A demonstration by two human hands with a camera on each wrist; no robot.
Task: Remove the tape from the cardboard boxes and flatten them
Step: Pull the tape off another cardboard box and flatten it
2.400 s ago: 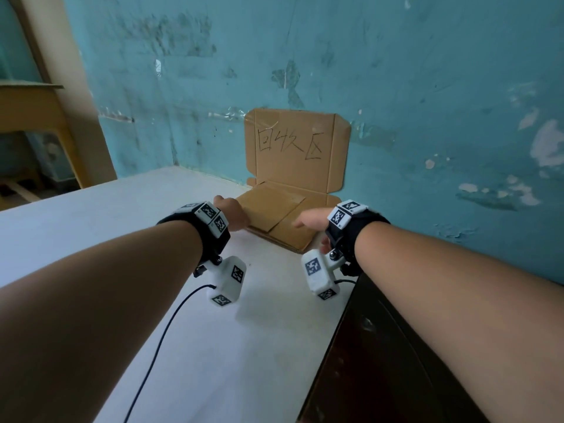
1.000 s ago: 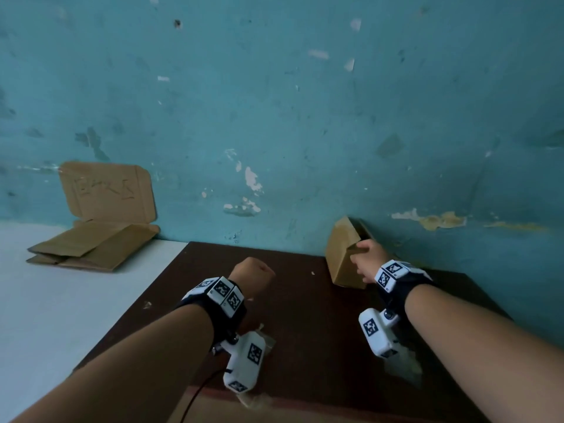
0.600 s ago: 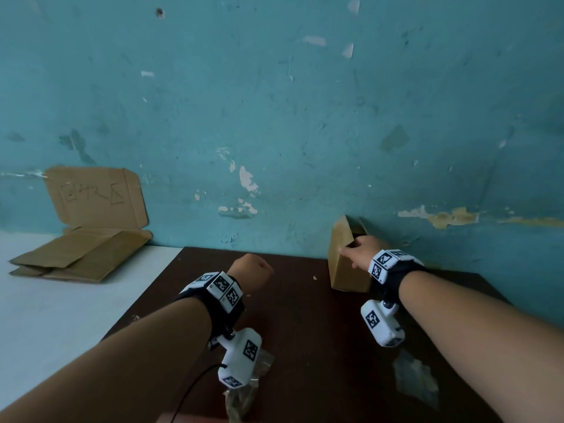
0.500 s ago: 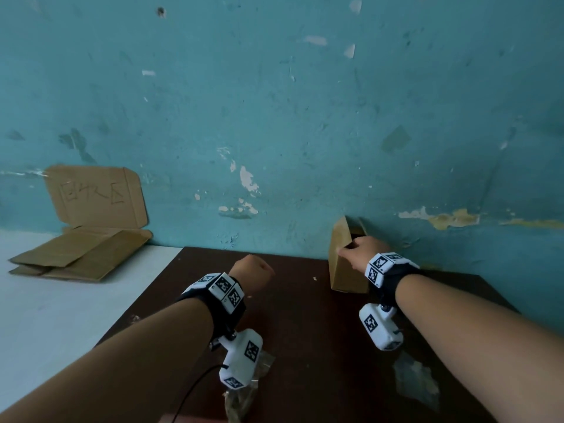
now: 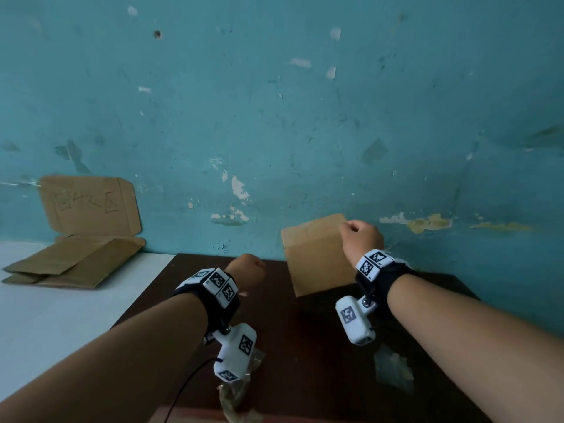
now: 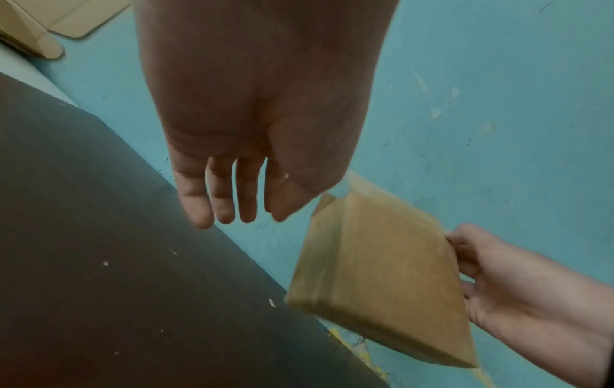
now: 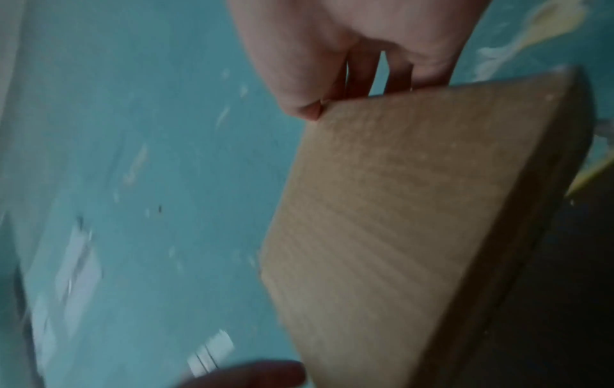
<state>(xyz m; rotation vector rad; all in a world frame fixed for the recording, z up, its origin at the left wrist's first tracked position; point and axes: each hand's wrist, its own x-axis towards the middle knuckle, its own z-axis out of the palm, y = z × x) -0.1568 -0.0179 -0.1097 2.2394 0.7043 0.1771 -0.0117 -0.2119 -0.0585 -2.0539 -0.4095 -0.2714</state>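
A small closed cardboard box (image 5: 317, 257) hangs tilted above the back of the dark brown table (image 5: 305, 337), close to the teal wall. My right hand (image 5: 361, 239) grips it by its upper right corner, thumb on one face and fingers (image 7: 362, 76) behind. In the left wrist view the box (image 6: 382, 275) shows a glossy strip of tape along its left edge. My left hand (image 5: 248, 270) hovers left of the box, holding nothing, its fingers (image 6: 229, 199) loosely straight.
A pile of flattened cardboard (image 5: 76, 264) lies on the white table (image 5: 61, 325) at the left, under a cardboard sign (image 5: 88, 206) leaning on the wall. Crumpled clear tape (image 5: 392, 369) lies on the dark table near me, and another scrap (image 5: 238, 392) under my left wrist.
My right hand has lifted the box off the table by the wall and swung it left, its broad face now toward me. The left hand has barely moved.
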